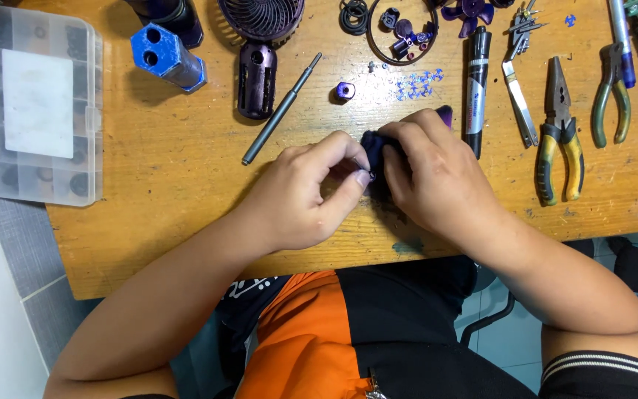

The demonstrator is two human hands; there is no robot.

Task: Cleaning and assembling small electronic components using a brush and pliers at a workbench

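Note:
Both my hands meet over the middle of a wooden table (164, 170). My right hand (437, 177) wraps around a small dark purple part (375, 142), mostly hidden by my fingers. My left hand (308, 188) pinches at the part's left end with thumb and forefinger; a thin metal piece shows at the fingertips. A purple tip (444, 113) sticks out behind my right knuckles.
Behind my hands lie a grey screwdriver shaft (280, 109), a purple handle shell (256, 80), a small purple cube (344, 91), a black marker (476, 85), tweezers (520, 96), yellow-handled pliers (560, 133) and green-handled pliers (611, 96). A clear compartment box (38, 103) sits far left.

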